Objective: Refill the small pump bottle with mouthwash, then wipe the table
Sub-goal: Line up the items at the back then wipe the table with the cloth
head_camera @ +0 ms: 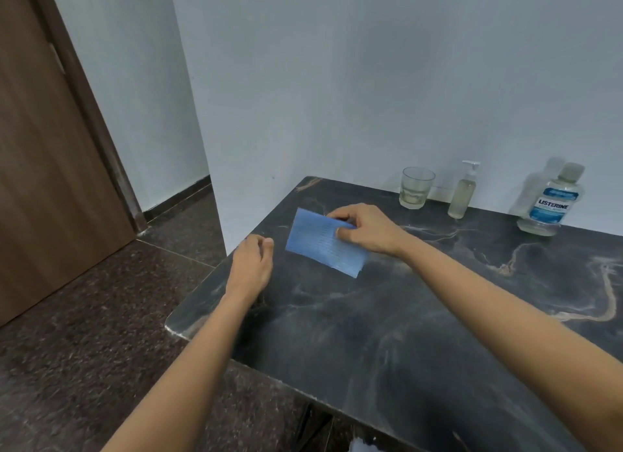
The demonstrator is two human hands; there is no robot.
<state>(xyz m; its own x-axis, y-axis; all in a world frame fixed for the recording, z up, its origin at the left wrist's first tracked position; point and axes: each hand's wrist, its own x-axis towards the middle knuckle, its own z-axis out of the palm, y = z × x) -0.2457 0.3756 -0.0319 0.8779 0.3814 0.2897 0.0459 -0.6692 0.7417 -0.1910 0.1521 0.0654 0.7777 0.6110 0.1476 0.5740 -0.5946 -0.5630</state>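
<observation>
A blue wiping cloth (320,245) lies folded near the far left corner of the dark marble table (404,316). My right hand (367,230) pinches the cloth's right edge between thumb and fingers. My left hand (251,264) hovers at the table's left edge beside the cloth, fingers loosely curled and holding nothing. Against the back wall stand a small pump bottle (463,195) holding pale liquid and, further right, a capped Listerine mouthwash bottle (549,203) that looks nearly drained.
A glass tumbler (415,188) with a little liquid stands at the back, left of the pump bottle. White walls (337,97) border the table at the back and left. A brown door (43,168) and dark floor (84,333) lie to the left.
</observation>
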